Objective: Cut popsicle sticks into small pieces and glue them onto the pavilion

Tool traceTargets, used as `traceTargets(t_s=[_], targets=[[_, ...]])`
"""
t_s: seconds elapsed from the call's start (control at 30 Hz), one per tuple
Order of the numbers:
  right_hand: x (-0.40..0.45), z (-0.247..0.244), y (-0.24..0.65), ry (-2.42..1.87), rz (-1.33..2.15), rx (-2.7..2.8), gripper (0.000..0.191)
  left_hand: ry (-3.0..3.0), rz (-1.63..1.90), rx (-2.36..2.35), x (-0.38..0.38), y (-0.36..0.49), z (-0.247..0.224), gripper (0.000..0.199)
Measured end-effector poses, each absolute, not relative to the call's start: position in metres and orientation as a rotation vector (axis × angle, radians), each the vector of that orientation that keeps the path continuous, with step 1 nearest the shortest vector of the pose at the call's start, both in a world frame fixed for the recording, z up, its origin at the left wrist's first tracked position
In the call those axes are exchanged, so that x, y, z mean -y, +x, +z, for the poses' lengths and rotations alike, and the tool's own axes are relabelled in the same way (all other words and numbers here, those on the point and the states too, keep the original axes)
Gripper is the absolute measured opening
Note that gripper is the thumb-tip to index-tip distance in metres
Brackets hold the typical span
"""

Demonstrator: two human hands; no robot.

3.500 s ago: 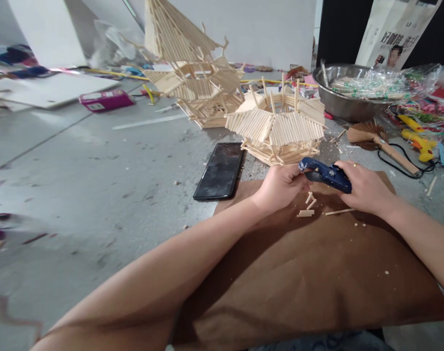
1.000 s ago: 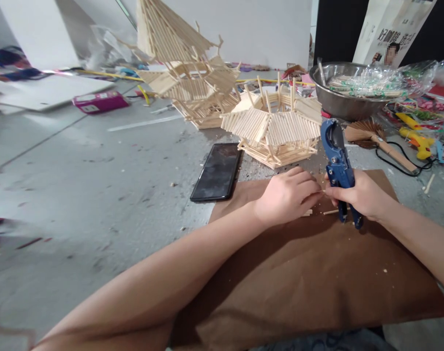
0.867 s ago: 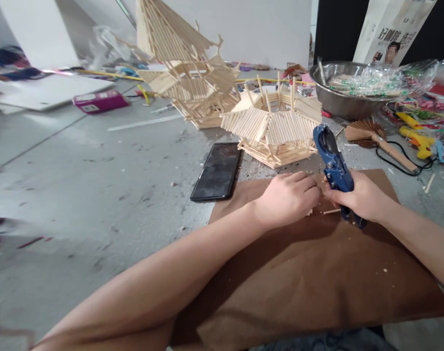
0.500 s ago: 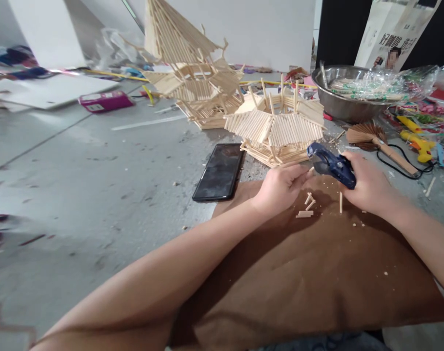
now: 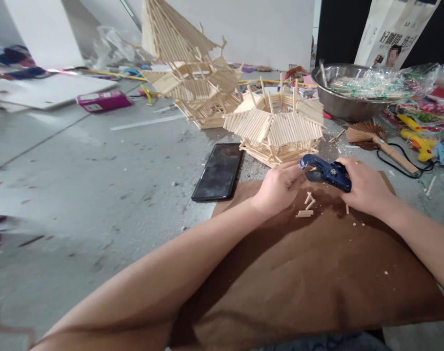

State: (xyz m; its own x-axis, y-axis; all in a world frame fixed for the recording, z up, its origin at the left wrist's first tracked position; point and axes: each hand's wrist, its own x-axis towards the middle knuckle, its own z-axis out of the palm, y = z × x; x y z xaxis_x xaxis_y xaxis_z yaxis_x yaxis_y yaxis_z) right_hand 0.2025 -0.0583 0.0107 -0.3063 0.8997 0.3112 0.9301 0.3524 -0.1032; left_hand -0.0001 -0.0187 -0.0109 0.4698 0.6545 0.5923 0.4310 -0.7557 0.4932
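Observation:
My right hand (image 5: pixel 366 187) is wrapped round the handles of blue hand cutters (image 5: pixel 330 173) with a hooked jaw pointing left. The jaw meets the fingertips of my left hand (image 5: pixel 278 187), which are pinched together. A thin wooden stick was visible in that pinch a moment ago; the jaw and fingers now mostly hide it. Below the cutters, several short cut pieces of stick (image 5: pixel 305 213) lie on a brown sheet (image 5: pixel 317 273). Just beyond my hands stands a low many-sided stick model (image 5: pixel 273 126) with slatted roof panels and upright posts.
A black phone (image 5: pixel 218 171) lies left of the sheet. Behind stands a taller stick pagoda (image 5: pixel 196 87). At right are a metal bowl (image 5: pixel 348 112) of wrapped sticks, a brown pleated fan-shaped object (image 5: pixel 366 134) and a yellow glue gun (image 5: pixel 421 145). A purple packet (image 5: pixel 104 101) is at left.
My right hand has brought the cutters left and slightly down, so the hooked jaw now reaches my left fingertips and covers the stick's end. My left hand has barely moved.

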Motion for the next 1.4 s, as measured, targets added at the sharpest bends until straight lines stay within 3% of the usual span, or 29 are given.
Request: traceTargets(t_s=[1.4], targets=[[0.0615,0.0124,0.2021,-1.766,-0.242,2.343,0.036,2.578,1.146,-0.957,0.0187,-0.0008,-0.0132,0.026]])
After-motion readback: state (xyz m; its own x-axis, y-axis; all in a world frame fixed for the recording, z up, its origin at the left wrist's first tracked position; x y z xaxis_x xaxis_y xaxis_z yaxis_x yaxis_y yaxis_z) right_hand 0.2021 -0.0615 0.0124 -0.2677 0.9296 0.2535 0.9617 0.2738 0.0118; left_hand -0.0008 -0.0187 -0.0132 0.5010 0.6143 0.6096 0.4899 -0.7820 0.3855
